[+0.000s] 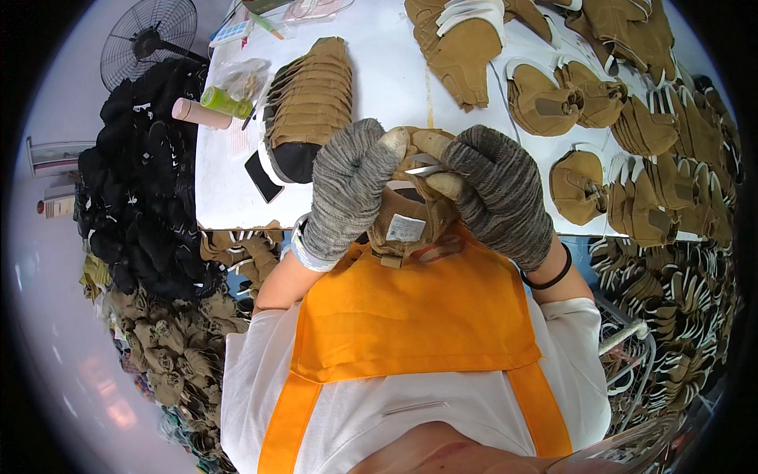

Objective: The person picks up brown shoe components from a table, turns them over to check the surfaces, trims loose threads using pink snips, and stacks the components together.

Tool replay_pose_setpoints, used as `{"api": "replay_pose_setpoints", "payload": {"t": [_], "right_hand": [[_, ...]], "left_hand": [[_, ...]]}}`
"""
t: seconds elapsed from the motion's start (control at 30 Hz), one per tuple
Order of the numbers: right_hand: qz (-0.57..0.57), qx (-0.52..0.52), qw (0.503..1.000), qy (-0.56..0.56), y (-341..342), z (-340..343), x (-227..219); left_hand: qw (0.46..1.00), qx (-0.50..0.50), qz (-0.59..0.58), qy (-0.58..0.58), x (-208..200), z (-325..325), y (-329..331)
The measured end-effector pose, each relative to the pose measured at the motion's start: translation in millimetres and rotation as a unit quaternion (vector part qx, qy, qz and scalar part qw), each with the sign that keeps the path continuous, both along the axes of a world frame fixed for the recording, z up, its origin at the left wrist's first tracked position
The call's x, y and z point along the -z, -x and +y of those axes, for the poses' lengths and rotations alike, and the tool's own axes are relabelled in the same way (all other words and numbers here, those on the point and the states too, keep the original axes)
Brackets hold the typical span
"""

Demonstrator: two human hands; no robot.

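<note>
Close to my chest, both hands hold a brown shoe upper [418, 212] with a white label inside. My left hand [347, 189], in a grey knit glove with pale fingertips, is closed and pinches the upper's far edge. My right hand [505, 193], gloved the same way, is closed at the same edge. Between its fingers stick out the shiny metal blades of what look like small thread snips [425, 168]. Their handle is hidden in the glove. The edge between my fingertips is partly covered.
A stack of brown uppers [312, 99] lies left on the white table [387, 67], beside a phone [263, 177], a pink bottle [201, 113] and a green bottle [225, 103]. More uppers [545, 99] cover the right side. Black piles [142, 189] and a fan [148, 43] stand left.
</note>
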State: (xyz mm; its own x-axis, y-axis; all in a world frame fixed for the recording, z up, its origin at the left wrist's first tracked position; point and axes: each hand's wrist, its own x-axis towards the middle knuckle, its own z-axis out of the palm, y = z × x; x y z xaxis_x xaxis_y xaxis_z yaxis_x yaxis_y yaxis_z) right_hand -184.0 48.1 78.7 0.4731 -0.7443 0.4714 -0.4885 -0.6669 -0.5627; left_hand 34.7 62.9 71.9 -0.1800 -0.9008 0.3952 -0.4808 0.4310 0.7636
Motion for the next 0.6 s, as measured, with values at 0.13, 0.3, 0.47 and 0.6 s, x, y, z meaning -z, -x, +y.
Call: {"api": "replay_pose_setpoints", "payload": {"t": [0.13, 0.3, 0.47, 0.6], "right_hand": [[-0.010, 0.004, 1.000, -0.002, -4.7, 1.4, -9.8], [-0.052, -0.024, 0.997, -0.058, -7.2, 2.0, -13.4], [-0.033, -0.050, 0.998, -0.034, -6.4, 0.9, -10.0], [-0.035, -0.048, 0.998, -0.030, -5.9, 3.1, -8.6]], "left_hand": [[0.996, -0.021, 0.071, -0.041, -11.7, -1.1, 13.6], [0.999, 0.018, -0.015, 0.047, 7.7, 2.0, 1.8], [0.999, 0.024, 0.007, 0.032, 6.1, 1.4, 1.5], [0.997, -0.019, 0.057, -0.055, -4.7, 0.6, 7.9]]}}
